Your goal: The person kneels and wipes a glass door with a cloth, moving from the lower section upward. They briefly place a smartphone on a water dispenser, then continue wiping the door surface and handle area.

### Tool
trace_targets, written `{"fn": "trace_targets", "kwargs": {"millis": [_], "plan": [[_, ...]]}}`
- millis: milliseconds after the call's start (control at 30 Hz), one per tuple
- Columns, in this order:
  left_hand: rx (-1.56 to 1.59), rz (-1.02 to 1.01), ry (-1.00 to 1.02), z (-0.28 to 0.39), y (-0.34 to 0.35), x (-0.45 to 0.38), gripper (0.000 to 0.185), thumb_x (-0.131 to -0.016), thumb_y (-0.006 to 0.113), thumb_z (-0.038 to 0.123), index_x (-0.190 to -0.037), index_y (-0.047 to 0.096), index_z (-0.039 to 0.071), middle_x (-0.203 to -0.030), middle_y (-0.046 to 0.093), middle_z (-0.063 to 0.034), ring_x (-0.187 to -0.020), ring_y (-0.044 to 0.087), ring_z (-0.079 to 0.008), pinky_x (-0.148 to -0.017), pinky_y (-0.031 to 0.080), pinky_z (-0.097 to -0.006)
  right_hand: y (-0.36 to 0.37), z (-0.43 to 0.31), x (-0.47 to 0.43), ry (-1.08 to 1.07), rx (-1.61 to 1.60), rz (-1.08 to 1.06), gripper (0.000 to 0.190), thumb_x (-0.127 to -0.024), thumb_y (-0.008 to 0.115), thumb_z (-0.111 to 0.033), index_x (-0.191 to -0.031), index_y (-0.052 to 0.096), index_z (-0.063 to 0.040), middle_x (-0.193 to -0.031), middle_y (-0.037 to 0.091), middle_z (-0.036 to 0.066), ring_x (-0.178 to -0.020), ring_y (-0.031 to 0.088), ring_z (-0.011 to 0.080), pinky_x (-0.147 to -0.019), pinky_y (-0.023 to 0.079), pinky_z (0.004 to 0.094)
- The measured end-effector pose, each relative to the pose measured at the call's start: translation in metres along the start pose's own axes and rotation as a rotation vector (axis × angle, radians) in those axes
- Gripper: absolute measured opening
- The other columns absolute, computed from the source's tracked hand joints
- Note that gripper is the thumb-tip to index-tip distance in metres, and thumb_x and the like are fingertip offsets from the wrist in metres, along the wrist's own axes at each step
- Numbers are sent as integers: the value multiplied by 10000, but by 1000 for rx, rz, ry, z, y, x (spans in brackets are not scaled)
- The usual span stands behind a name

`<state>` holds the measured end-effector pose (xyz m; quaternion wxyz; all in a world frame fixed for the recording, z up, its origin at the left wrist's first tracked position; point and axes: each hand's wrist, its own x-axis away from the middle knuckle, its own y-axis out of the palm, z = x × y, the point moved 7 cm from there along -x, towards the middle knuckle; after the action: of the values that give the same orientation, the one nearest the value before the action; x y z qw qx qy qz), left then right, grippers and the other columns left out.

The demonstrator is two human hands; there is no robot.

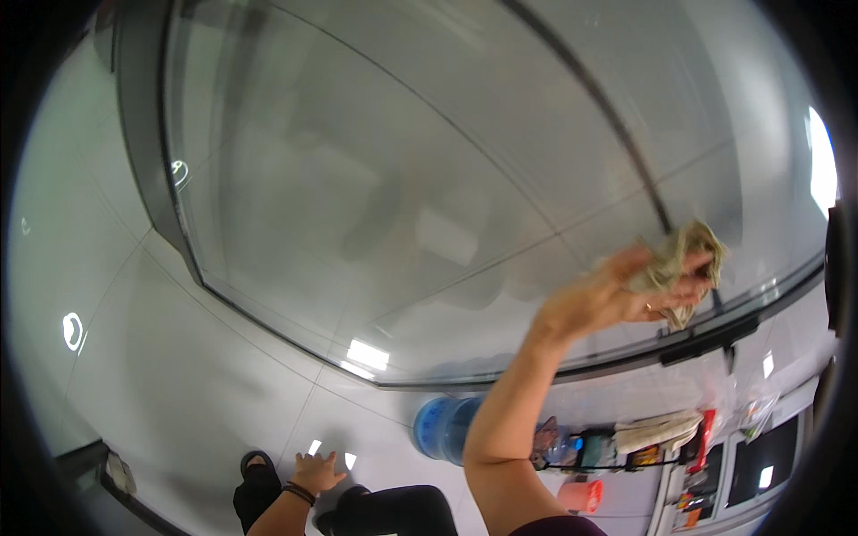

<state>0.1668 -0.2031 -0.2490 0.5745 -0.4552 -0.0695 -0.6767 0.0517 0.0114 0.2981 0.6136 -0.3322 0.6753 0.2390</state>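
Observation:
A large glass pane (395,161) with a dark frame (268,335) fills the middle and top of the view. My right hand (603,291) reaches out to the far right part of the pane, its fingers wrapped around a crumpled beige cloth (697,244). The cloth appears to lie against the glass, beside a dark vertical strip (623,134); the hand is slightly blurred. Low over the tiled floor, my left hand (320,472) has its fingers spread and holds nothing. A dark beaded bracelet (299,492) circles that wrist.
A blue water-cooler bottle (439,429) lies near the frame's bottom edge. Farther right is a rack of goods with a pale cloth (657,432) draped over it, and a pink bucket (580,496). A dark-edged object (100,476) stands at lower left. My legs (402,512) show below.

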Motion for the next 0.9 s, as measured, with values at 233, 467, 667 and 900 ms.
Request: {"fn": "trace_targets", "kwargs": {"millis": [233,467,667,900], "plan": [[448,242,75,11,30,88,751,-850,455,612,-1331,436,35,-1170,582,-250,-1065,572,-394,-892,459,-444,51,-202,-42,-224,-93,-226,878,-792,644,-401,-1481,183,-113,-1521,18,266,-1364,-53,534,-985,34,728],[648,483,-62,52,-9,221,651,-876,489,530,-1291,472,28,-1021,633,-258,-968,599,-430,-833,484,-459,97,-388,-34,-606,-459,-522,706,-806,597,-159,-1438,291,-98,-1530,145,179,-1414,120,375,-1094,60,567],[591,482,-152,54,-29,289,598,-877,486,509,-1256,496,47,-990,642,-240,-898,626,-411,-773,505,-474,85,-374,-60,-877,-560,-527,638,-787,539,-75,-1402,373,-122,-1488,309,23,-1341,323,211,-1109,155,484],[467,504,-183,23,-71,327,583,-871,505,508,-1212,544,37,-1079,620,-244,-995,598,-404,-860,472,-475,29,-237,-128,-759,-428,-684,658,-739,532,31,-1376,411,-82,-1469,352,35,-1387,271,237,-1080,187,554]]}}
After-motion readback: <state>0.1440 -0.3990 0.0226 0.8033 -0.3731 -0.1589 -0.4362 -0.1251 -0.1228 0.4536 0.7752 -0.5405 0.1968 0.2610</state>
